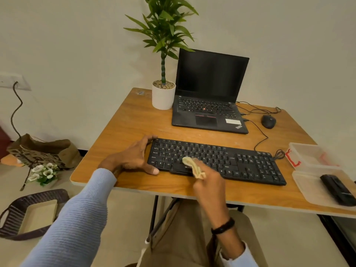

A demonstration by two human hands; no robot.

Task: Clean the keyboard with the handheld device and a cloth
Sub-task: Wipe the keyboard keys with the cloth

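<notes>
A black keyboard (240, 162) lies across the wooden table (131, 128). My left hand (134, 157) grips its left end, thumb at the front edge and fingers curled over the back corner. My right hand (210, 187) pinches a folded yellowish cloth (192, 165) and presses its tip onto the keys near the middle of the left key block. A black handheld device (337, 189) lies in a clear plastic tray (308, 187) at the table's right edge, away from both hands.
An open black laptop (210, 112) stands behind the keyboard, with a potted plant (163, 95) to its left and a black mouse (268, 121) with loose cables to its right. A clear box with red clips (306, 155) sits right of the keyboard. A basket (28, 214) stands on the floor.
</notes>
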